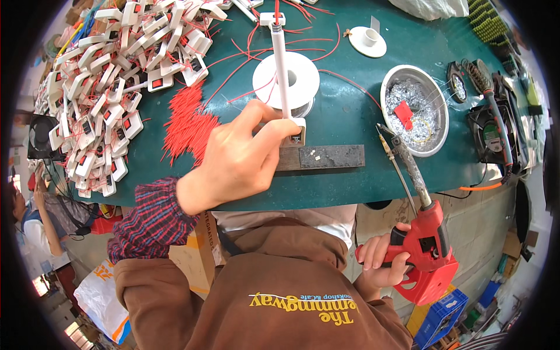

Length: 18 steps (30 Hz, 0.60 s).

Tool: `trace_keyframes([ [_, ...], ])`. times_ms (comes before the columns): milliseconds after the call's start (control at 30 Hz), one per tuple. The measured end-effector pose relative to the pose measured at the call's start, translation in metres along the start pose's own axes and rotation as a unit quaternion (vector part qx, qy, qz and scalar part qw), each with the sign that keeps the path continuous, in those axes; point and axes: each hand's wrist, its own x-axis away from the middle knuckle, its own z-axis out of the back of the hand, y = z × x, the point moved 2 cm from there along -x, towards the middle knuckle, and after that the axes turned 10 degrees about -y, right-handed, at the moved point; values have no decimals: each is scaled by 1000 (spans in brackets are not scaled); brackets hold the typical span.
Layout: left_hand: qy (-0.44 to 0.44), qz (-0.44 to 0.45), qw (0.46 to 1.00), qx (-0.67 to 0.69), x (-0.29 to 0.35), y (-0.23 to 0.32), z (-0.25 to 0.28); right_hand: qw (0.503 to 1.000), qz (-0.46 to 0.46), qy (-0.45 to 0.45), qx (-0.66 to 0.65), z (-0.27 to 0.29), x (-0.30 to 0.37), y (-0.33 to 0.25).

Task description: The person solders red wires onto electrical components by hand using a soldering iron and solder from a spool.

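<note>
My left hand (233, 157) reaches over the green table, thumb and fingers closed around the lower end of a white plastic tube (281, 70). At that end a small white housing with a dark switch (297, 137) sits against a wooden block with a dark pad (335, 156). A white piece with a red wire (272, 18) caps the tube's far end. Low on the right, my right hand (379, 259) grips a red soldering gun (430, 233); its long metal tip points up beside the bowl, apart from the housing. Some left fingertips are hidden.
White switch housings (116, 76) heap at the left, beside cut red wires (189, 125). A white spool (306, 76) lies behind my left hand. To the right stand a metal bowl (384, 96) of silvery scraps, a white round holder (367, 42) and a black fan (489, 134).
</note>
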Motion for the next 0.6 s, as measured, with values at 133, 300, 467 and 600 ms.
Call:
trace_keyframes([
  [133,36,62,997,1,-3,7,-8,1000,2,-11,5,-1,0,0],
  [300,8,46,998,-37,-4,6,-5,1000,2,-1,-2,0,3,0],
  [467,-22,0,999,-44,-7,3,5,1000,-4,13,-1,0,5,0],
  [600,-42,-12,998,-40,-9,1,8,1000,-4,15,6,0,5,0],
])
